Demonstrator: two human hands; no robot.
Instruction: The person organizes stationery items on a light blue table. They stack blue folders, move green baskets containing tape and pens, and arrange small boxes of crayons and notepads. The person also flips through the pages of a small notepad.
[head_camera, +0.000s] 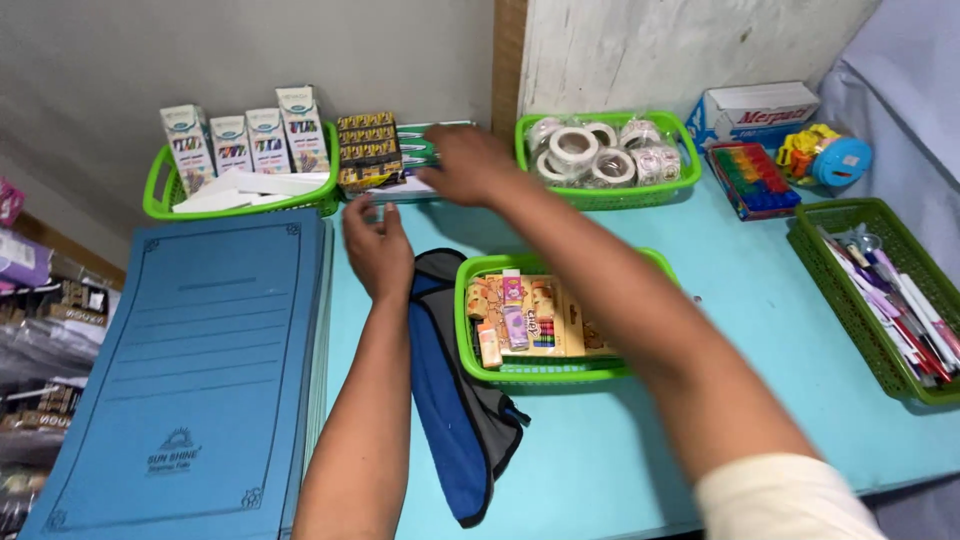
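My right hand (468, 165) reaches to the back of the turquoise table and rests, fingers spread, on a flat packet beside a green basket (418, 150) there; whether it grips the packet I cannot tell. A black-and-yellow box (369, 150) stands just left of that hand. My left hand (378, 247) hovers open, palm down, in front of that box, next to a stack of blue folders (190, 360). A blue and grey cloth (455, 410) lies under my left forearm.
Green baskets hold small cartons (245, 135), tape rolls (600, 150), and erasers and crayons (530, 320). A dark green basket of pens (885, 300) sits at right. A white box (755, 108), coloured block tray (752, 178) and blue toy (830, 155) stand at the back right.
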